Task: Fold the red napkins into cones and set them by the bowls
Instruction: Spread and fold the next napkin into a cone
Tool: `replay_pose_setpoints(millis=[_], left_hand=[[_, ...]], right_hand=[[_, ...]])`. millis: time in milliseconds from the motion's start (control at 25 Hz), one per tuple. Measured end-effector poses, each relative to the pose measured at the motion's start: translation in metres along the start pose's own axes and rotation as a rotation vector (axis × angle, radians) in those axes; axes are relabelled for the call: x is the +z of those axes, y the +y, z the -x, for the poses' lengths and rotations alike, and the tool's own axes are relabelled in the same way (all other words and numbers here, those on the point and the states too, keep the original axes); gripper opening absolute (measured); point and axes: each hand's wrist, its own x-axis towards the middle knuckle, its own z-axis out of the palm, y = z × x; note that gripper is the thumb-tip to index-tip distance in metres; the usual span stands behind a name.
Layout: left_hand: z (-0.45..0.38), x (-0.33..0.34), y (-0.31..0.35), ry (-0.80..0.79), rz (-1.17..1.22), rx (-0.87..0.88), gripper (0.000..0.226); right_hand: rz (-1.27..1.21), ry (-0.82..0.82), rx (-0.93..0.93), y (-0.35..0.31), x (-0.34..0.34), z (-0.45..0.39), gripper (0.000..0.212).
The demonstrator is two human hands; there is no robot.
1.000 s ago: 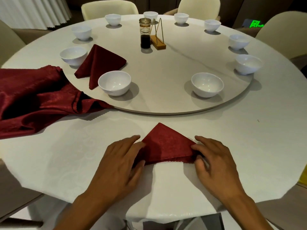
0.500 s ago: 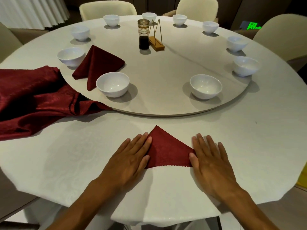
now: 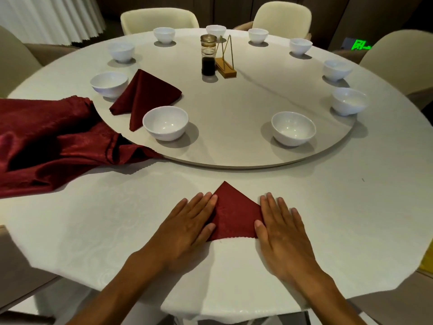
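Observation:
A red napkin (image 3: 234,214) folded into a triangle lies flat on the white tablecloth near me, its tip pointing away. My left hand (image 3: 187,228) lies flat with straight fingers on its left corner. My right hand (image 3: 281,233) presses flat on its right corner. A finished cone napkin (image 3: 145,97) stands on the turntable between two white bowls (image 3: 165,125) (image 3: 109,83). A heap of loose red napkins (image 3: 46,141) lies at the left.
The round turntable (image 3: 234,127) carries several white bowls around its rim, one at the near right (image 3: 293,127). A sauce jar (image 3: 208,57) and a wooden holder (image 3: 225,66) stand at its middle. Cream chairs (image 3: 159,19) ring the table.
Both hands went from curled fingers gripping the napkin's lower corners to lying flat on its sides. The napkin's visible part has become narrower between them.

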Motion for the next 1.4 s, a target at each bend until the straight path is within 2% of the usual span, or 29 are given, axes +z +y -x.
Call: replay_pose_setpoints(millis=[80, 160, 320, 360, 440, 480, 560, 640, 680, 720, 760, 800, 840, 880, 920, 960, 1000, 1040, 1080, 1120, 1160, 1200, 1240, 1280, 1320, 1360, 1400], left_hand=[[-0.014, -0.011, -0.002, -0.015, 0.086, -0.108, 0.062], [-0.036, -0.02, -0.003, -0.068, 0.133, -0.287, 0.054], [-0.068, -0.034, 0.004, -0.231, 0.391, -0.52, 0.006], [-0.068, -0.04, 0.009, -0.235, 0.492, -0.535, 0.008], [-0.062, -0.053, 0.021, -0.183, 0.635, -0.485, 0.012], [-0.056, -0.06, 0.03, -0.139, 0.668, -0.419, 0.011], [-0.044, -0.066, 0.05, -0.053, 0.748, -0.273, 0.013], [-0.033, -0.067, 0.068, 0.075, 0.748, -0.206, 0.016], [-0.03, -0.066, 0.073, 0.15, 0.721, -0.205, 0.017], [-0.027, -0.065, 0.078, 0.21, 0.709, -0.201, 0.019], [-0.024, -0.063, 0.081, 0.241, 0.723, -0.179, 0.019], [-0.021, -0.06, 0.083, 0.234, 0.734, -0.146, 0.018], [-0.018, -0.057, 0.085, 0.18, 0.743, -0.106, 0.014], [-0.015, -0.053, 0.086, 0.102, 0.75, -0.056, 0.016], [-0.012, -0.047, 0.087, 0.034, 0.728, -0.017, 0.021], [-0.009, -0.045, 0.087, 0.036, 0.694, 0.0, 0.026], [-0.007, -0.046, 0.085, 0.1, 0.668, -0.027, 0.027], [-0.006, -0.05, 0.077, 0.23, 0.604, -0.045, 0.028], [-0.005, -0.055, 0.067, 0.355, 0.452, -0.045, 0.032], [-0.005, -0.063, 0.056, 0.401, 0.284, -0.023, 0.042], [-0.004, -0.072, 0.044, 0.322, 0.197, 0.002, 0.054], [-0.004, -0.079, 0.035, 0.115, 0.272, -0.016, 0.062], [-0.006, -0.084, 0.031, -0.129, 0.49, -0.064, 0.06], [-0.006, -0.084, 0.03, -0.305, 0.735, -0.107, 0.05], [-0.008, -0.076, 0.027, -0.34, 0.886, -0.17, 0.038], [-0.011, -0.064, 0.023, -0.283, 0.822, -0.219, 0.03], [-0.014, -0.054, 0.021, -0.222, 0.635, -0.285, 0.031]], right_hand=[[-0.009, 0.007, 0.007, -0.003, 0.002, -0.001, 0.068], [-0.03, 0.007, 0.02, -0.003, 0.003, -0.002, 0.063], [-0.06, 0.012, 0.044, -0.004, -0.005, -0.001, 0.058], [-0.061, 0.087, 0.016, -0.008, -0.011, 0.001, 0.058], [-0.184, 0.328, -0.073, -0.023, -0.023, 0.011, 0.049], [-0.321, 0.447, -0.088, -0.033, -0.031, 0.017, 0.039], [-0.637, 0.543, -0.044, -0.054, -0.05, 0.027, 0.023], [-0.736, 0.608, -0.021, -0.067, -0.061, 0.032, 0.023], [-0.794, 0.588, -0.023, -0.07, -0.064, 0.033, 0.025], [-0.923, 0.489, -0.016, -0.073, -0.068, 0.033, 0.03], [-1.115, 0.321, -0.017, -0.075, -0.071, 0.031, 0.035], [-1.35, 0.117, -0.034, -0.075, -0.072, 0.028, 0.032], [-1.517, -0.005, -0.031, -0.073, -0.071, 0.024, 0.024], [-1.6, -0.041, -0.004, -0.07, -0.068, 0.021, 0.017], [-1.584, -0.026, 0.036, -0.067, -0.066, 0.017, 0.019], [-1.55, -0.024, 0.047, -0.062, -0.065, 0.014, 0.024], [-1.525, -0.047, 0.018, -0.056, -0.065, 0.01, 0.027], [-1.515, -0.089, -0.026, -0.049, -0.067, 0.007, 0.029], [-1.506, -0.159, -0.071, -0.041, -0.069, 0.004, 0.028], [-1.496, -0.26, -0.106, -0.031, -0.073, 0.0, 0.025], [-1.482, -0.373, -0.125, -0.022, -0.078, -0.005, 0.026], [-1.473, -0.485, -0.134, -0.014, -0.083, -0.009, 0.029], [-1.462, -0.576, -0.132, -0.008, -0.088, -0.015, 0.031], [-1.438, -0.633, -0.113, -0.003, -0.091, -0.022, 0.03], [-1.386, -0.65, -0.08, -0.001, -0.093, -0.03, 0.027], [-1.276, -0.614, -0.034, -0.001, -0.093, -0.036, 0.024], [-1.084, -0.517, 0.022, -0.003, -0.09, -0.04, 0.023]])
